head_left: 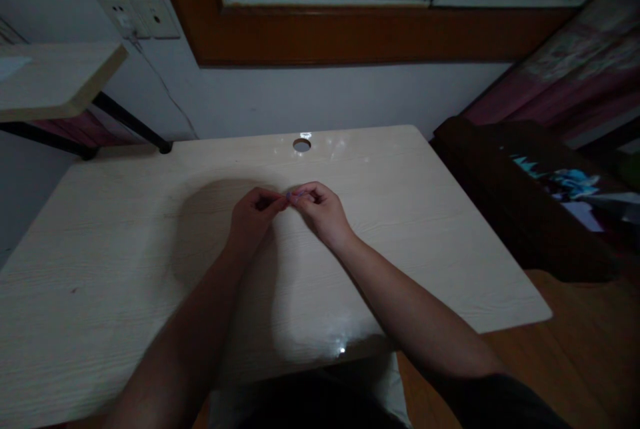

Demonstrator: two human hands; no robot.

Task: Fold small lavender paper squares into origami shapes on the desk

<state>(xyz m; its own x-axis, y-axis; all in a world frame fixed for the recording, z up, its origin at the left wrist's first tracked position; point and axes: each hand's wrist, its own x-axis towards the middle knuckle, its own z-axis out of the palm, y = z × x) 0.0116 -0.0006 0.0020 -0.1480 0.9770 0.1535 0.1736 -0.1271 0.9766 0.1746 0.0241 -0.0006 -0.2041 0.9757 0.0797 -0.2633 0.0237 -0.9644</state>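
Observation:
Over the middle of the pale wood-grain desk point(410, 216), my two hands meet with their fingertips together. My left hand point(253, 214) pinches with thumb and forefinger from the left side. From the right, my right hand point(323, 208) is closed in a similar pinch. Between the fingertips shows a tiny purplish, thin thing point(290, 196), mostly hidden by the fingers and too small to name. Whether both hands grip the same piece I cannot tell for sure.
A round cable hole point(302, 144) lies near the desk's back edge. At the left stands a raised shelf point(55, 79) on black legs. A wall socket point(140, 17) has a cord plugged in. Beyond the right edge is dark brown furniture point(520, 216) with blue items on it.

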